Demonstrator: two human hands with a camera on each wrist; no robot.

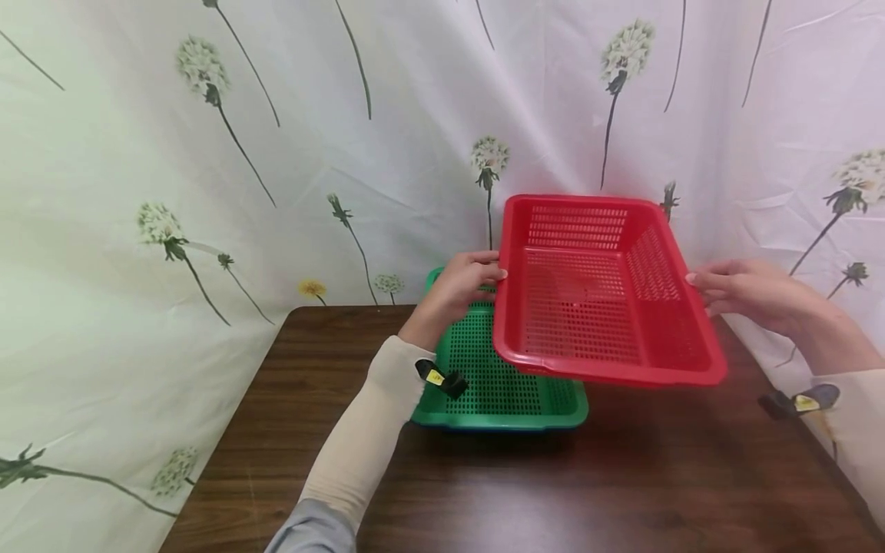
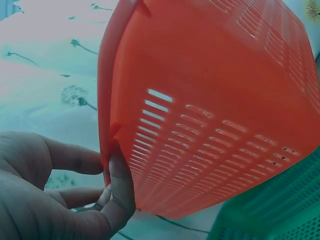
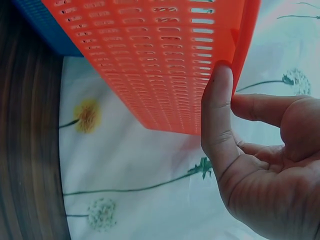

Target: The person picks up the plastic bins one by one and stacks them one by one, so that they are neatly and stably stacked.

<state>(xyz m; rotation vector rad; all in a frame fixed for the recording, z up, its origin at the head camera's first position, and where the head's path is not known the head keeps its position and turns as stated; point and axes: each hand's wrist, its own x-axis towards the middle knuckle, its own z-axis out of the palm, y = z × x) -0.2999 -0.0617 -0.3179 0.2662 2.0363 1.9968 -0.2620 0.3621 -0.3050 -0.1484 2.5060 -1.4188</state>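
Both hands hold a red plastic basket (image 1: pixel 574 307) up in the air, its slotted floor and walls facing the head camera. My left hand (image 1: pixel 462 288) pinches the rim on the left side, thumb on top and fingers beneath. On the opposite side my right hand (image 1: pixel 754 296) pinches the rim the same way. In the left wrist view the basket's outer wall (image 2: pixel 200 100) tilts over a green basket (image 2: pixel 270 200). That green basket (image 1: pixel 484 376) lies on the table, partly hidden by the red one and the left forearm.
A dark brown wooden table (image 1: pixel 290 445) spreads below, its back edge against a white cloth (image 1: pixel 387 153) printed with dandelions. Something blue (image 3: pixel 45 25) shows under the green basket. Black straps with yellow tags (image 1: pixel 435 376) circle both wrists.
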